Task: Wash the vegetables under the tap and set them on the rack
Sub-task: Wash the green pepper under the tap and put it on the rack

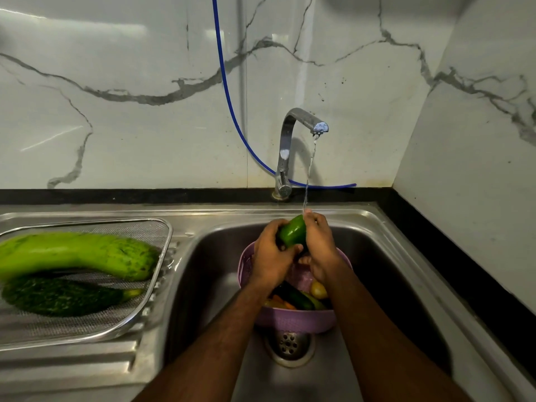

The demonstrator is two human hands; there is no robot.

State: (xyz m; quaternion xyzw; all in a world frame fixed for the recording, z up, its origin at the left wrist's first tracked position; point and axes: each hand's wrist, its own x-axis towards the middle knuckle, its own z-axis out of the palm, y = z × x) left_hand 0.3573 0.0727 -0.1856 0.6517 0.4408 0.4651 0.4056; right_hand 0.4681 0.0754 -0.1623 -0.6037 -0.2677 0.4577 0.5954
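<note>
Water runs from the steel tap [307, 121] onto a green pepper [293, 234] held over the sink [377, 256]. My left hand [269, 253] grips the pepper from the left and my right hand [320, 248] holds it from the right. Under my hands a purple basket [293, 322] stands in the sink with several vegetables: a dark green one [298, 298], a yellow one [318, 289], something orange [285, 303]. On the left drainboard a mesh rack [121, 317] holds a long pale green gourd [78, 252] and a dark green gourd [63, 297].
The sink drain [289, 345] lies just in front of the basket. A blue hose [229, 91] hangs down the marble wall behind the tap. A black counter edge [452, 242] runs along the right side, with the wall corner close by.
</note>
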